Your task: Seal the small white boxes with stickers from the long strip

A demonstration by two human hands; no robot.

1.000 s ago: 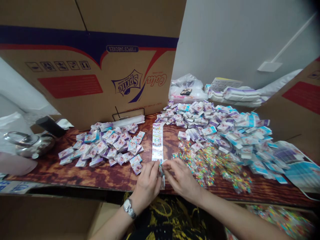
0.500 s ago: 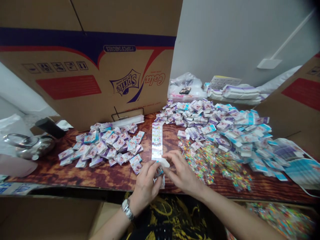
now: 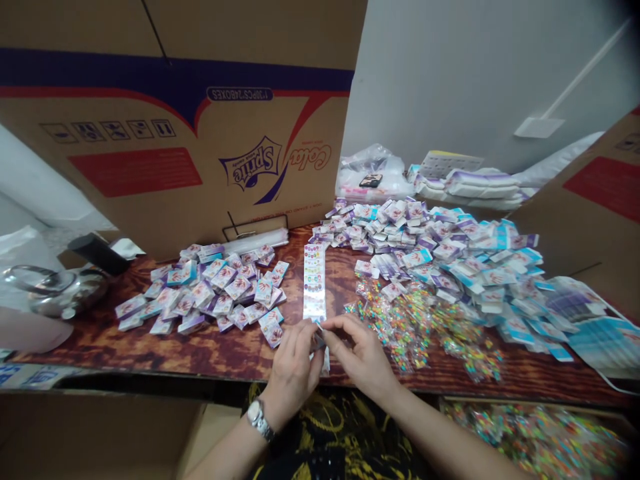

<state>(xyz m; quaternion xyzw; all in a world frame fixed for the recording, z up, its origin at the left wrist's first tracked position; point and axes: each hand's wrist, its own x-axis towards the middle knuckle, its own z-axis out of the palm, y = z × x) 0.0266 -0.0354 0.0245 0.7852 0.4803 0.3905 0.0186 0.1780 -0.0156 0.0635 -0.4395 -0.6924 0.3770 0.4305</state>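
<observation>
My left hand (image 3: 293, 367), with a watch on its wrist, and my right hand (image 3: 363, 357) meet at the table's near edge. Together they pinch a small purple and white packet (image 3: 320, 341) between the fingertips. Just beyond them a long sticker strip (image 3: 315, 280) lies flat on the brown table (image 3: 220, 347). A heap of small clear bags with coloured beads (image 3: 415, 323) lies right of my right hand. A pile of folded packets (image 3: 215, 290) sits to the left, and a larger pile (image 3: 450, 257) spreads to the right.
A big cardboard carton (image 3: 175, 127) stands behind the left pile. A metal kettle lid (image 3: 55, 290) sits at the far left. White plastic bags (image 3: 375, 177) and stacked flat packs (image 3: 480, 183) lie at the back. A second carton (image 3: 590, 200) leans at right. More bead bags (image 3: 540, 440) fill a box below the table edge.
My right hand lifted a white flap half a second ago, then drew back to the left hand, closing its fingertips on the small packet. The view shifted slightly.
</observation>
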